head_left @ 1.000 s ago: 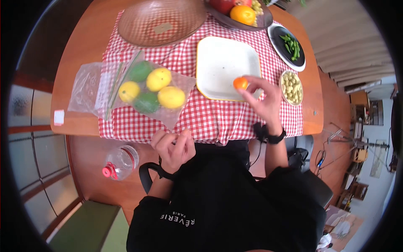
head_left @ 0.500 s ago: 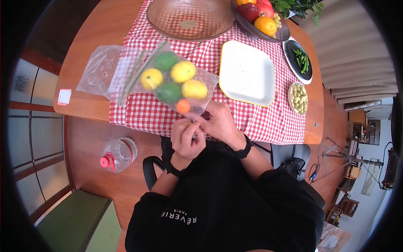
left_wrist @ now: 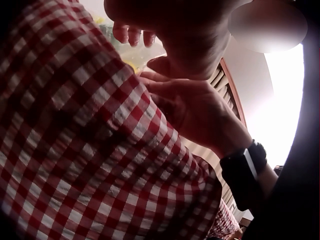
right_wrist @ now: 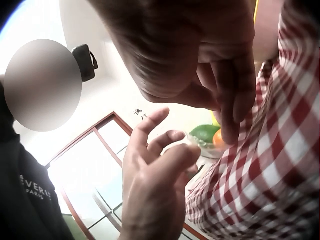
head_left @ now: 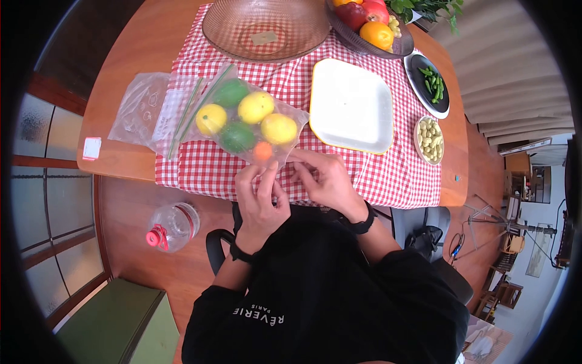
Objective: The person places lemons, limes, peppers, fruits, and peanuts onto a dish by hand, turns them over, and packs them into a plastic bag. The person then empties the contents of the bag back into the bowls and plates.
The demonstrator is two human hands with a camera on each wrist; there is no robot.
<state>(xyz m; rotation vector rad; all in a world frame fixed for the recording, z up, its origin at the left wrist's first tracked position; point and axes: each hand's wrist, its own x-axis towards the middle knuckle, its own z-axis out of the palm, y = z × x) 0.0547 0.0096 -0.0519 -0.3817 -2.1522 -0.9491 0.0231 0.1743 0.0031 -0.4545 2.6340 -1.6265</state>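
Both hands, left hand (head_left: pixel 257 197) and right hand (head_left: pixel 324 179), fingers loosely extended and holding nothing, touch the fruit-filled plastic bag (head_left: pixel 242 121) at the bench edge.

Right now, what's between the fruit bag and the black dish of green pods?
Head view: the empty white square plate lies between the fruit bag and the black dish, on the checked cloth.

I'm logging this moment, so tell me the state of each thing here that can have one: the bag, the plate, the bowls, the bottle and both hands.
Bag: lying on the cloth, holding lemons, limes and a small orange fruit; mouth at the hands.
Plate: empty.
Glass bowl: empty.
Fruit bowl: filled.
Bottle: capped, on its side.
Left hand: fingers at the bag's edge.
Right hand: fingers at the bag's edge.
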